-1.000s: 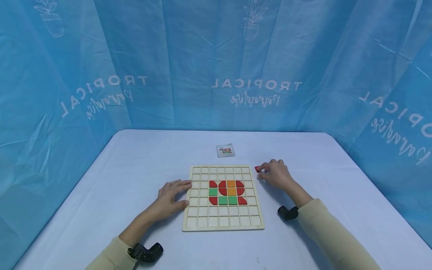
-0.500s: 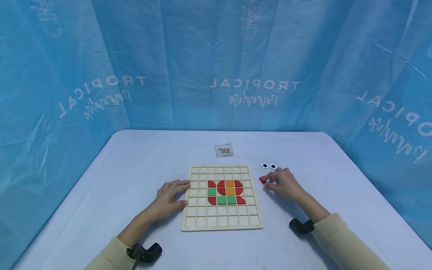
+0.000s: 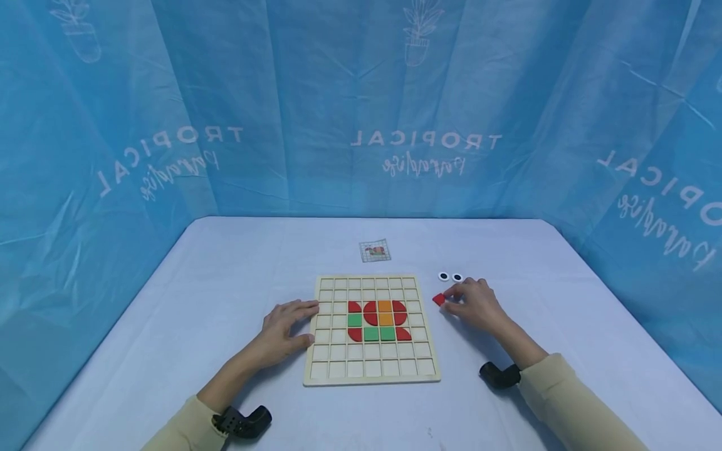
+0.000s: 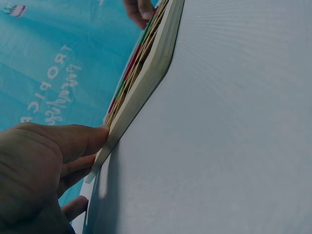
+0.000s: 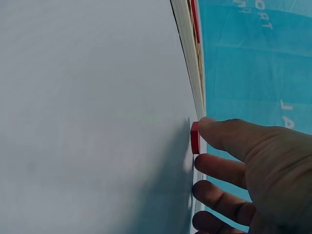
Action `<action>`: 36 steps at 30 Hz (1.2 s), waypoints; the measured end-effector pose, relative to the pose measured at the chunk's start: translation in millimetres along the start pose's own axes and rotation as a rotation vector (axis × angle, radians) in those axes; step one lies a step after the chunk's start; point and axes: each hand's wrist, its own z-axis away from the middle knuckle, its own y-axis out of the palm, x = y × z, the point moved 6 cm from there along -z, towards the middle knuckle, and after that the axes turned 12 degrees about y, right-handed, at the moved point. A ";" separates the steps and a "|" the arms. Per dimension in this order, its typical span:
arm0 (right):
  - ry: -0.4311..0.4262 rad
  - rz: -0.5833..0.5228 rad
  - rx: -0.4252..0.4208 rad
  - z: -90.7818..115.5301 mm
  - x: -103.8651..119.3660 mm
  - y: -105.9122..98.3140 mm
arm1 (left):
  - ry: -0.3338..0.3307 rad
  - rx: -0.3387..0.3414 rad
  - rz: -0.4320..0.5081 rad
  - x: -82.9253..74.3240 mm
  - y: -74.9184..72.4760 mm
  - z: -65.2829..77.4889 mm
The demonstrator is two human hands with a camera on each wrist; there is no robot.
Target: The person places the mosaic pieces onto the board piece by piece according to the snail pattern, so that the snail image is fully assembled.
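My right hand (image 3: pixel 476 304) pinches a small red tile (image 3: pixel 439 299) between thumb and forefinger, just right of the wooden grid board (image 3: pixel 372 371). In the right wrist view the thumb lies at the upper end of the red tile (image 5: pixel 195 137), with the other fingers spread below. On the board sit red rounded pieces (image 3: pixel 370 313), green squares (image 3: pixel 371 334) and orange squares (image 3: pixel 385 313). My left hand (image 3: pixel 284 332) rests at the board's left edge. Its thumb touches the edge of the board (image 4: pixel 141 87) in the left wrist view, fingers extended beside it.
Two white discs with black centres, a left disc (image 3: pixel 444 276) and a right disc (image 3: pixel 457 277), lie behind my right hand. A small picture card (image 3: pixel 375 250) lies beyond the board. A blue printed curtain (image 3: pixel 338 94) surrounds the white table (image 3: pixel 254 250).
My right hand has moved toward me and slightly right with the red tile, and the two white discs have come into view. The left hand stays at the board's edge.
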 end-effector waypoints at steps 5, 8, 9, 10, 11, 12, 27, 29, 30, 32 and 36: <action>-0.037 0.022 -0.023 -1.2 4.8 0.6 | 0.001 -0.003 0.001 0.1 0.5 0.1; -0.055 0.024 -0.025 -3.1 8.0 1.0 | 0.001 -0.006 0.000 0.0 0.1 0.0; -0.059 0.026 -0.025 -3.6 9.1 1.3 | 0.001 -0.006 -0.001 -0.1 0.0 0.1; -0.063 0.029 -0.022 -4.2 10.1 1.8 | 0.001 -0.007 0.000 0.0 -0.1 0.1; -0.068 0.031 -0.017 -4.7 11.2 2.4 | 0.001 -0.007 -0.001 -0.1 -0.1 0.2; -0.069 0.036 -0.014 -5.0 12.3 3.0 | 0.002 -0.009 -0.001 -0.2 -0.2 0.3; -0.053 0.070 0.020 5.8 1.0 1.3 | 0.007 0.000 0.005 -2.2 -1.3 0.3; -0.068 0.067 0.018 11.3 0.3 1.3 | 0.011 -0.001 0.005 -2.0 -1.6 0.1; -0.075 0.065 0.018 14.1 0.4 1.8 | 0.010 0.000 0.005 -1.7 -1.6 0.1; -0.096 0.058 0.018 19.3 2.2 2.0 | 0.007 0.002 0.009 -1.2 -1.3 0.0; -0.117 0.060 0.008 25.4 7.3 1.2 | 0.001 0.003 0.012 -0.3 -0.2 -0.1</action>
